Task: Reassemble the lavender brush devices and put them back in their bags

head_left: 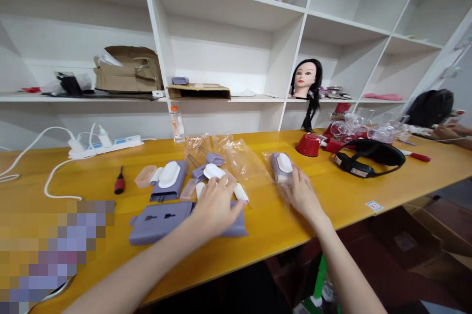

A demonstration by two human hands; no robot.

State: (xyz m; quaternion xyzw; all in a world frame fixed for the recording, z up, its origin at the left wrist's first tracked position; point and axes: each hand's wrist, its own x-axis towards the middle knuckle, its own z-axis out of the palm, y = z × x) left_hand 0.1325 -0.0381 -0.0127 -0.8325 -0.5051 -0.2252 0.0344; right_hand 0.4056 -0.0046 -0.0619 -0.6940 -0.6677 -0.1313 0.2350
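My left hand (pixel 217 204) reaches over a group of parts, its thumb spread away from the bent fingers. Its fingertips are at a white oval piece (pixel 214 171); I cannot tell whether they press on it. Below this hand lie flat purple housings (pixel 162 223), one with two dark slots. My right hand (pixel 302 191) is closed around the near side of a small purple case (pixel 277 169) with a white oval on top. Left of the left hand rests another purple case (pixel 180 187) with a white oval pad (pixel 169 174), beside a peach translucent cup (pixel 146 176).
A clear plastic bag (pixel 239 157) lies behind the parts. Left are a red-black screwdriver (pixel 119 181) and a power strip (pixel 114 146). A bottle (pixel 177 125) stands near the shelf. Right are a red cup (pixel 308 145), a black headband device (pixel 368 161) and another person's hand (pixel 448 132).
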